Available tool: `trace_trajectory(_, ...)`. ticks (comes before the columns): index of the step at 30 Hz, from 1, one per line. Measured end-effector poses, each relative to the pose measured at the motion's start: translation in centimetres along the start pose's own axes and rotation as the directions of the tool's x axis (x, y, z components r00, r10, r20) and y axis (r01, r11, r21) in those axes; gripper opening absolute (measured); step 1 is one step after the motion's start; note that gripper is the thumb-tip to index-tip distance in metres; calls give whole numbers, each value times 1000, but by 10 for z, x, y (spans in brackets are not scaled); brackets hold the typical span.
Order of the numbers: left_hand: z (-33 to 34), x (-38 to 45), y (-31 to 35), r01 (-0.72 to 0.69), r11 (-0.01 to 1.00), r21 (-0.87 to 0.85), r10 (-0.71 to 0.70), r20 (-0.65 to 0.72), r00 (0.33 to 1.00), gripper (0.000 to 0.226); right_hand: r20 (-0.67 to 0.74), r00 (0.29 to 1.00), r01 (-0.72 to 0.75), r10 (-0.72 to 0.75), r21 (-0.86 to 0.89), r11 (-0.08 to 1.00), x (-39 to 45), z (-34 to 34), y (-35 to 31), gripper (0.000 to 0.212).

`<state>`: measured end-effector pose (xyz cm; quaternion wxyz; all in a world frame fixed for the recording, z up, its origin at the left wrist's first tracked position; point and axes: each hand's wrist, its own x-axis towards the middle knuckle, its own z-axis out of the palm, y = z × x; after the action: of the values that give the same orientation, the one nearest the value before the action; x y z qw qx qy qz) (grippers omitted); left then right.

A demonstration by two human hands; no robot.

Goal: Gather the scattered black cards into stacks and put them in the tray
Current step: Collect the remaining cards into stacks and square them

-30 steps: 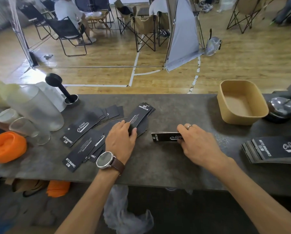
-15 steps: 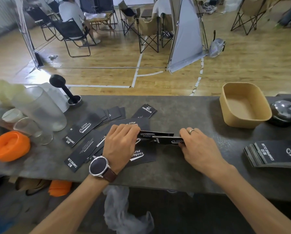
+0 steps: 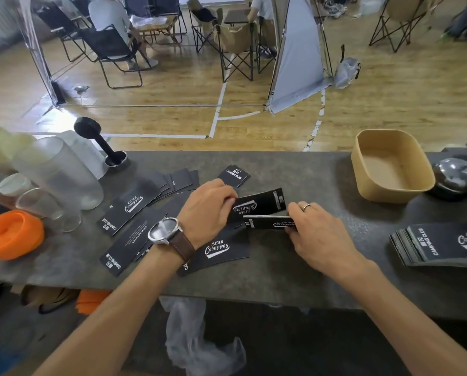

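Note:
Black cards with white "Camping Club" print lie scattered on the dark counter (image 3: 294, 169), most of them left of centre (image 3: 134, 204). My left hand (image 3: 208, 210), with a watch on the wrist, pinches one black card (image 3: 259, 204) and holds it tilted just above the counter. My right hand (image 3: 316, 234) grips a small stack of cards (image 3: 267, 222) on edge, right below that card. Another card (image 3: 221, 252) lies flat under my left wrist. The tan tray (image 3: 362, 169) stands empty at the back right.
A thick pile of black cards (image 3: 441, 246) lies at the right edge. A metal bell (image 3: 456, 175) sits beside the tray. Frosted cups (image 3: 56, 175), glasses and an orange lid (image 3: 10, 236) crowd the left end. A black tamper (image 3: 91, 131) stands at the back left.
My left hand drew a card from the scattered pile rightward and lifted it over the stack in my right hand. The right hand stayed nearly still with its stack.

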<state>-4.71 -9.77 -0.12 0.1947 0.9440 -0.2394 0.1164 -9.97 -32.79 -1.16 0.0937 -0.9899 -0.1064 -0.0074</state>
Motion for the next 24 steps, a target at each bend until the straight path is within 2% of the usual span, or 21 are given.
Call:
trace_trajectory(3, -2, -1, 1, 31, 997, -74, -35, -46, 998, 8, 0, 1000, -7, 7, 0, 1000, 0, 0, 1, 13)
trace_trajectory(5, -6, -5, 6, 98, 975, -202, -123, -118, 985, 5, -5, 1000, -2, 2, 6, 1000, -1, 1, 1, 14)
trace_trajectory(7, -8, -8, 10, 204, 883, -422, -284, -137, 949, 8, -5, 1000, 4, -4, 8, 1000, -1, 1, 1, 14)
trace_trajectory(9, -4, -11, 10, 292, 754, -589, -357, 6, 934, 5, -6, 1000, 6, -6, 1, 1000, -1, 1, 2, 15)
trace_trajectory(12, 9, -22, -4, 401, 683, -610, -327, 235, 915, 7, -4, 1000, 11, -11, -6, 1000, 1, 1, 2, 17)
trace_trajectory(14, 13, -28, -13, 406, 725, -556, -290, 289, 912, 18, 1, 1000, 15, -15, -7, 1000, 1, 1, 2, 14)
trace_trajectory(19, -3, -25, -18, 333, 733, -593, -166, 319, 933, 39, -2, 1000, 9, -9, 0, 1000, 2, 0, 3, 12)
trace_trajectory(21, -14, -26, -22, 332, 718, -611, -181, 297, 938, 47, 10, 1000, 6, -6, -5, 1000, 2, 0, 3, 12)
trace_trajectory(24, -29, -31, -24, 305, 640, -705, -198, 232, 952, 29, -1, 1000, 4, -4, 3, 1000, 1, 1, 2, 12)
